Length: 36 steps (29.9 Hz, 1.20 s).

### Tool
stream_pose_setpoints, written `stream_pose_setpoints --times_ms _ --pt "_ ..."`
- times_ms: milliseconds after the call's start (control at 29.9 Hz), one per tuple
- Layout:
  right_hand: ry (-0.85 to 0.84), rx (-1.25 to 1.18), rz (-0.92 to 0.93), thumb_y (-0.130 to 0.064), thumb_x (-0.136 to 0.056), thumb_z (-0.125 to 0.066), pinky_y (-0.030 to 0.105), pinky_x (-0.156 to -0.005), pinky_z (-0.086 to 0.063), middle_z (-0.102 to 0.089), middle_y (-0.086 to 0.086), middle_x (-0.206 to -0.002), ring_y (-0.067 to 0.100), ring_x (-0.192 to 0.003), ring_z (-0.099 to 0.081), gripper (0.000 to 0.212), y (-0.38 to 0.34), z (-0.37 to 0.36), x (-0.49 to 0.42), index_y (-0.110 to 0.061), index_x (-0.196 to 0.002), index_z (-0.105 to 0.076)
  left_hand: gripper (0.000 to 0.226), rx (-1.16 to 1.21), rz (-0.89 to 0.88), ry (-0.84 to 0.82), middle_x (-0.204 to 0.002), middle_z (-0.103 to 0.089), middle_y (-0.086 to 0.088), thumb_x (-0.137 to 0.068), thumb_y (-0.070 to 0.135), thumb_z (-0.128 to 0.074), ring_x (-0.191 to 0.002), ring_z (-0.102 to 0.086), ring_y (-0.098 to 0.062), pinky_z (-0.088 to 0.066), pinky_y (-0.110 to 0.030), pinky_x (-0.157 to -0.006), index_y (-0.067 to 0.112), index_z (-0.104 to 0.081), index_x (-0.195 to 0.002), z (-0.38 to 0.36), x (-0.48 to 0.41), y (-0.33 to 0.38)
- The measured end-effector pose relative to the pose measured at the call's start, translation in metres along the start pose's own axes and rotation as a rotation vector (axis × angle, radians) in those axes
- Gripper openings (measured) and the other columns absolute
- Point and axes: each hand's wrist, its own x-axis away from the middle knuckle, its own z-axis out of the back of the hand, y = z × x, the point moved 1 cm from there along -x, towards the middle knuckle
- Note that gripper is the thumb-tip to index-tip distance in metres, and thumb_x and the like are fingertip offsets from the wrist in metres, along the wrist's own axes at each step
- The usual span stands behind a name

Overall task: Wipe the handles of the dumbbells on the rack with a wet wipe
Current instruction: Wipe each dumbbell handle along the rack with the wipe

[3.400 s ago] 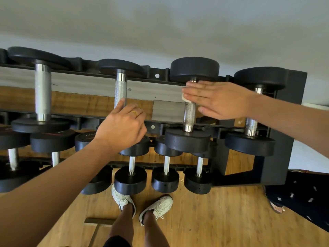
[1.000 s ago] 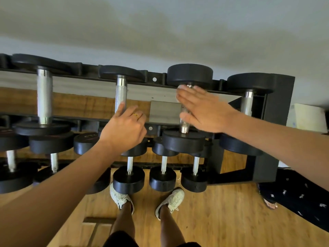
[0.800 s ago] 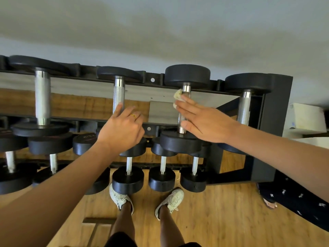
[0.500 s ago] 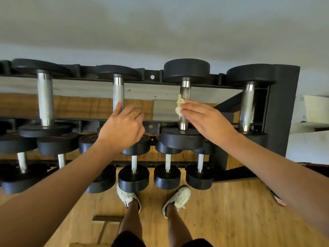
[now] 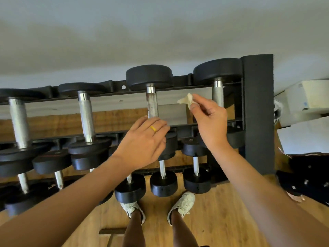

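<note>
Right hand (image 5: 209, 120) now off the 3rd handle (image 5: 152, 106) of the top tier, lifted to about 2 o'clock of it, where 0.5 s ago pressed against that bar. Wet wipe (image 5: 186, 100) pinched between thumb and fingertips, crumpled into a small off-white wad with a pointed corner sticking out toward 10 o'clock, clear of any metal. Left hand (image 5: 142, 139) shifted across from the 2nd handle (image 5: 85, 114) to the near end of the 3rd, fingers loosely curled over the bar just above its front head; whether actually gripping or only resting, cannot tell. Yellow ring (image 5: 153, 129) visible on 1 finger.

Likely meaning: 3rd handle finished, next stop the 4th handle (image 5: 218, 96) at 3 o'clock of the wipe, close beside the rack (image 5: 258, 113) upright.

Handles: straight steel cylinders, knurled and matte in the middle, with polished collars at the ends. 3rd handle marked with brownish, rust-like speckling along its length; the others cleaner and greyer. Heads: thick round black discs, dull rubbery finish. Rack: black metal frame, flat rails with a bolt hole. Lower tier at 6 o'clock: smaller dumbbells with thin shiny bars. Wood-grain floor (image 5: 222, 220) below, warm and glossy.
</note>
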Motion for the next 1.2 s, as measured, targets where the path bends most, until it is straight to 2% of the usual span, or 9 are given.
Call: stream_pose_setpoints --times_ms 134,234,401,502,568,769,903,1070,1204 --pt "0.074 -0.109 -0.04 -0.011 -0.096 -0.065 0.021 -0.084 -0.055 -0.072 -0.004 -0.108 0.009 -0.098 -0.069 0.029 -0.005 0.034 -0.017 -0.021 -0.123 -0.067 0.055 -0.071 0.243 -0.166 -0.144 -0.056 -0.009 -0.101 0.043 -0.032 -0.143 -0.042 -0.027 -0.024 -0.056 -0.123 0.012 -0.056 -0.14 -0.012 -0.035 0.024" --pt "0.158 -0.166 -0.138 -0.013 -0.094 -0.067 0.031 -0.09 -0.057 -0.074 -0.005 -0.107 0.01 -0.1 -0.07 0.028 0.014 0.063 -0.03 -0.022 -0.12 -0.07 0.063 -0.042 0.33 -0.218 -0.146 -0.052 -0.01 -0.099 0.048 -0.027 -0.147 -0.035 -0.029 -0.021 -0.055 -0.125 0.01 -0.053 -0.143 -0.017 -0.04 0.026" --pt "0.239 -0.126 -0.21 -0.017 -0.094 -0.066 0.039 -0.09 -0.059 -0.075 -0.004 -0.104 0.01 -0.096 -0.072 0.025 0.043 0.085 -0.048 -0.019 -0.118 -0.073 0.052 -0.037 0.243 -0.203 -0.137 -0.064 -0.007 -0.1 0.039 -0.035 -0.139 -0.048 -0.026 -0.026 -0.052 -0.124 0.013 -0.065 -0.134 -0.018 -0.036 0.028" --pt "0.169 -0.172 -0.297 -0.015 -0.093 -0.066 0.04 -0.087 -0.06 -0.076 -0.007 -0.098 0.012 -0.094 -0.072 0.02 0.052 0.081 -0.059 -0.023 -0.109 -0.075 0.043 -0.009 0.214 -0.131 -0.124 -0.072 -0.003 -0.098 0.032 -0.042 -0.127 -0.059 -0.023 -0.034 -0.053 -0.12 0.015 -0.073 -0.122 -0.019 -0.033 0.028" --pt "0.076 -0.244 -0.396 -0.011 -0.094 -0.066 0.037 -0.085 -0.06 -0.076 -0.004 -0.099 0.017 -0.097 -0.072 0.019 0.056 0.074 -0.067 -0.018 -0.107 -0.077 0.04 0.028 0.235 -0.068 -0.116 -0.074 -0.001 -0.097 0.03 -0.044 -0.12 -0.063 -0.02 -0.037 -0.05 -0.119 0.014 -0.076 -0.114 -0.019 -0.032 0.027" --pt "-0.011 -0.347 -0.529 -0.013 -0.097 -0.061 0.03 -0.08 -0.059 -0.075 -0.001 -0.1 0.016 -0.095 -0.071 0.016 0.054 0.072 -0.075 -0.019 -0.099 -0.076 0.038 0.02 0.158 0.035 -0.108 -0.078 -0.002 -0.095 0.027 -0.046 -0.114 -0.069 -0.021 -0.042 -0.05 -0.114 0.014 -0.08 -0.104 -0.025 -0.029 0.027" --pt "-0.036 -0.379 -0.55 -0.014 -0.097 -0.061 0.033 -0.08 -0.059 -0.073 0.002 -0.097 0.018 -0.09 -0.07 0.014 0.058 0.071 -0.079 -0.017 -0.097 -0.074 0.036 0.019 0.111 0.091 -0.105 -0.078 -0.002 -0.094 0.024 -0.048 -0.11 -0.07 -0.02 -0.042 -0.044 -0.112 0.013 -0.081 -0.102 -0.026 -0.027 0.027" --pt "-0.07 -0.421 -0.59 -0.013 -0.097 -0.062 0.036 -0.082 -0.056 -0.066 0.013 -0.106 0.023 -0.092 -0.065 0.017 0.066 0.066 -0.083 -0.006 -0.111 -0.069 0.03 0.022 0.015 0.104 -0.108 -0.077 -0.001 -0.094 0.023 -0.053 -0.108 -0.07 -0.02 -0.044 -0.042 -0.112 0.013 -0.08 -0.105 -0.028 -0.026 0.026" --pt "0.01 -0.464 -0.583 -0.004 -0.095 -0.063 0.034 -0.078 -0.056 -0.068 0.011 -0.096 0.021 -0.085 -0.065 0.008 0.06 0.068 -0.085 -0.006 -0.099 -0.069 0.033 0.002 -0.083 0.061 -0.115 -0.076 -0.001 -0.096 0.032 -0.055 -0.114 -0.068 -0.022 -0.046 -0.043 -0.11 0.015 -0.078 -0.112 -0.026 -0.025 0.024"
